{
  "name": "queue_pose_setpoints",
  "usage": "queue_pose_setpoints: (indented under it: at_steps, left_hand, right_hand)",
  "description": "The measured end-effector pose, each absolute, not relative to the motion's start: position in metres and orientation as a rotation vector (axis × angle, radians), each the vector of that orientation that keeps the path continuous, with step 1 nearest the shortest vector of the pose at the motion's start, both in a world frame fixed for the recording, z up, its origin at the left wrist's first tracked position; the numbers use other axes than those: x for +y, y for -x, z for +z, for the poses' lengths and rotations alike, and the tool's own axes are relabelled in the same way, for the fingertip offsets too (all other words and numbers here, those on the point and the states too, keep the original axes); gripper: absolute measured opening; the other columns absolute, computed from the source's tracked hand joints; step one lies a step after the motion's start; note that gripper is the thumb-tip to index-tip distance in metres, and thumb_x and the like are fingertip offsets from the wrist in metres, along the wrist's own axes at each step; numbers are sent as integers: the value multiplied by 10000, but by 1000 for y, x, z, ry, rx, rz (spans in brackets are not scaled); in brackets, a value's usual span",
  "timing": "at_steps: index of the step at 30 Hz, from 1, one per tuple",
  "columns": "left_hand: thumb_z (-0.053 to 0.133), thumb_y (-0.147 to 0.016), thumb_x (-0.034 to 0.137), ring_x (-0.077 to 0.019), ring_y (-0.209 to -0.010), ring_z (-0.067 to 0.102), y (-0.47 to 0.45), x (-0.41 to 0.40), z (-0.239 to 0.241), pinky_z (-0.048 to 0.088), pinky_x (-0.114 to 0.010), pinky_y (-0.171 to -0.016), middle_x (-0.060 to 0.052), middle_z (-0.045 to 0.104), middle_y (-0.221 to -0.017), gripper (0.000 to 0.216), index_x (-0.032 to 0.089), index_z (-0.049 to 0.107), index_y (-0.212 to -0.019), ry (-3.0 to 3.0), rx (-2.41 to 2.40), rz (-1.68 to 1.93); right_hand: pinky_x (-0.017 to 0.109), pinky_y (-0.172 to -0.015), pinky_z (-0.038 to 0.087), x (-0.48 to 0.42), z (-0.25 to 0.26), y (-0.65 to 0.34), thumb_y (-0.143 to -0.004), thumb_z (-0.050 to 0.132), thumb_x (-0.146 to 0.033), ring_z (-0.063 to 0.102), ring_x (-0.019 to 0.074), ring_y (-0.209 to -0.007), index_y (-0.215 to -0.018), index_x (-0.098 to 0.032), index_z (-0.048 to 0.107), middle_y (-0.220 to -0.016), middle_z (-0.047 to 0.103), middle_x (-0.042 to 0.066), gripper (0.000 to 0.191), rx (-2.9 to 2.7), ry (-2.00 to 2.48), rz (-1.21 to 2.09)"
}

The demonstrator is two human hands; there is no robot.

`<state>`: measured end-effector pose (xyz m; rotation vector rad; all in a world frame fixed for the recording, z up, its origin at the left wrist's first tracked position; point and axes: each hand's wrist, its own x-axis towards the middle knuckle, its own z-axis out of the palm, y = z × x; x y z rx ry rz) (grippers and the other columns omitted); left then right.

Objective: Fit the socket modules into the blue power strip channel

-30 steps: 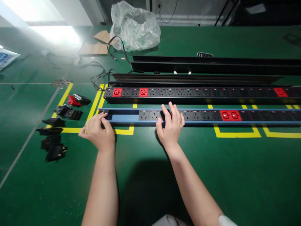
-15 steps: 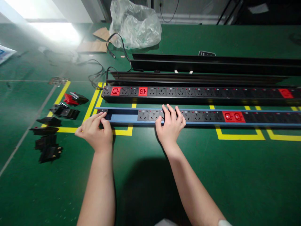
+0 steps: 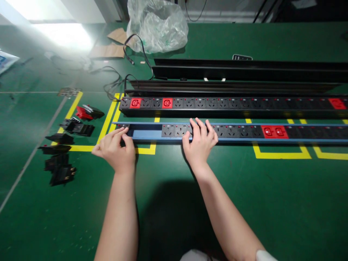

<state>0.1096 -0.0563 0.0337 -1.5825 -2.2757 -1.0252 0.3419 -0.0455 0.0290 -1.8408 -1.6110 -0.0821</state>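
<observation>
A blue power strip rail [image 3: 236,140] lies across the floor with a row of black sockets [image 3: 230,131] and a pair of red sockets [image 3: 268,132] in its channel. My left hand [image 3: 116,146] is at the rail's left end, thumb and fingers closed on a black socket module [image 3: 122,126], partly hidden by the fingers. Between that module and the row, bare blue channel [image 3: 146,134] shows. My right hand [image 3: 201,143] grips across the rail, fingers spread to the far edge and thumb on the near side, covering some sockets.
Loose black socket modules [image 3: 61,174] and a red one [image 3: 83,113] lie at the left. Behind the rail are a black power strip [image 3: 217,112], long black channels [image 3: 244,72] and a cable [image 3: 144,50]. A clear plastic bag [image 3: 157,29] sits further back. Yellow tape [image 3: 282,156] marks the green floor.
My left hand and the black socket module have moved slightly right along the rail. My right hand keeps its place on the strip. The whole view has shifted a little.
</observation>
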Motion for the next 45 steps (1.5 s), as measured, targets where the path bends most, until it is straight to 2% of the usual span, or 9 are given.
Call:
queue_pose_setpoints:
  at_steps: [29, 45]
  left_hand:
    - [497, -1037, 318, -270, -1218, 677, -112, -56, 32, 277, -491, -1101, -77, 771, -1233, 296, 237, 777, -1083, 1698, -2219, -1054]
    - [531, -1032, 292, -273, -1141, 696, -111, -54, 27, 277, -481, -1031, -71, 785, -1177, 264, 244, 786, -1080, 1755, -2102, -1044]
  right_hand:
    - [497, -1182, 298, -46, 30, -341, -980, 513, -325, 494, 308, -1447, -1363, -246, 700, -1433, 699, 72, 433, -1612, 1861, -97]
    - [463, -1179, 289, -46, 29, -341, -980, 530, -319, 491, 288, -1454, -1368, -249, 692, -1446, 697, 42, 426, -1607, 1846, -114]
